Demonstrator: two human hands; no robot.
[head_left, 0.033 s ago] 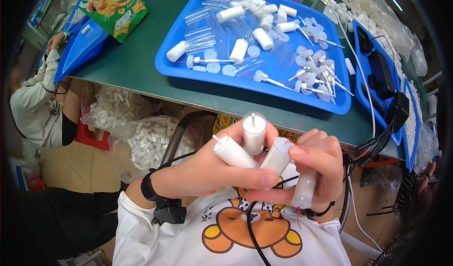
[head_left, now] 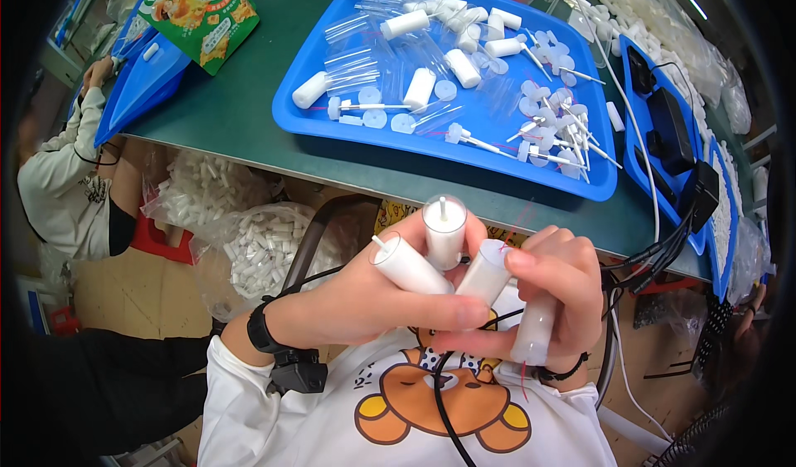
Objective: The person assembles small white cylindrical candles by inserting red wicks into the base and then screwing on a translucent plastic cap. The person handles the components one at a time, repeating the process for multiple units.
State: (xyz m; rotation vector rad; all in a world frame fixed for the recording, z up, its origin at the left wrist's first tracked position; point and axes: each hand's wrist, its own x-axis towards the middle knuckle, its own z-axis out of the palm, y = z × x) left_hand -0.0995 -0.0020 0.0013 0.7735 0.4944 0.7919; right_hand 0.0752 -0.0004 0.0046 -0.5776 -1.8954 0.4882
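My left hand (head_left: 398, 293) is closed around several clear tubes with white cylinder cores. One tube (head_left: 444, 233) points up and another tube (head_left: 410, 266) tilts left; a thin white stick pokes from each. The third, a capped tube (head_left: 485, 275), has a translucent disc on its top end with red thread at it. My right hand (head_left: 564, 285) has its thumb and forefinger at that disc's edge. Its other fingers curl around one more capped tube (head_left: 536, 330), and a red thread hangs from its lower end.
On the green table (head_left: 224, 127) lies a blue tray (head_left: 290, 127) with white cylinders, clear tubes, discs and sticks. A green snack bag (head_left: 207, 19) stands left. Black devices (head_left: 667, 127) and cables are right. Bags of white cylinders (head_left: 265, 256) sit below, near another person's arm (head_left: 62, 160).
My right thumb and forefinger have shifted very slightly at the disc. The tubes stay in both hands, almost unmoved.
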